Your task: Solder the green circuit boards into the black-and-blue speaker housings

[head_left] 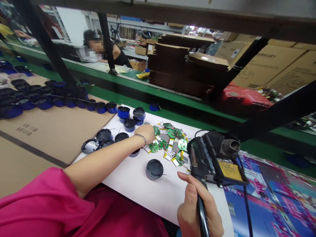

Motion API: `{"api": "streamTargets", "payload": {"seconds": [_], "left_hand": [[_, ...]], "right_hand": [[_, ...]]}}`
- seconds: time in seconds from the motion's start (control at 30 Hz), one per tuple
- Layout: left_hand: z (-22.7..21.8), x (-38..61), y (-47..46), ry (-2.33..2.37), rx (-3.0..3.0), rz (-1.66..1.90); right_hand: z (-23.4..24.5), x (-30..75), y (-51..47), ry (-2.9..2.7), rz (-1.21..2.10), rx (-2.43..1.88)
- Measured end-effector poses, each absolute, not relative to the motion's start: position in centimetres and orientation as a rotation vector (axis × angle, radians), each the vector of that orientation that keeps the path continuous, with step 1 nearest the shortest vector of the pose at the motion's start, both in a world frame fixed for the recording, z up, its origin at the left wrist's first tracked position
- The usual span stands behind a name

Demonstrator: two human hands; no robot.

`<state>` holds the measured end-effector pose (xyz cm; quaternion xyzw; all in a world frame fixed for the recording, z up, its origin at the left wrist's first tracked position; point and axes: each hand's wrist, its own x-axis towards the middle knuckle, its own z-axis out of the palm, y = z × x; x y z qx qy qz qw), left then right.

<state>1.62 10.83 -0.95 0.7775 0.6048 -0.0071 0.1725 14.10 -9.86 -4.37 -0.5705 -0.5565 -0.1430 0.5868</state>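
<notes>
My left hand (146, 133), a bracelet at its wrist, reaches to the near left edge of a pile of green circuit boards (182, 144) with small silver, yellow-taped batteries. Its fingers are bent down and mostly hidden, so what they hold cannot be made out. Wrapped round the black handle of a soldering iron (202, 214) is my right hand (197, 207), low at the right. The iron points away from me, beside its black stand (209, 161). Between the hands, a round black and blue housing (154, 169) lies open side up, with a thin wire sticking out.
Several similar housings (103, 135) stand at the left of the white board (138, 177), more on cardboard (61, 128) beyond. A yellow sponge (229, 169) sits in the stand. Printed packaging (266, 204) lies right. Dark posts (249, 62) cross in front; a person (118, 54) sits opposite.
</notes>
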Motion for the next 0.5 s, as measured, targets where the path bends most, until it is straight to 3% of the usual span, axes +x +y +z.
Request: {"api": "streamTargets", "payload": {"seconds": [0.2,0.5], "left_hand": [[0.6,0.5,8.9,1.53,2.277,0.244],[3.3,-1.9,4.5,0.912,2.384,0.434]], "right_hand": [[-4.2,15.3,-9.0,-1.384,-0.048,-1.398],[-3.8,16.1,-6.8,-1.526,-0.125,-1.377]]}}
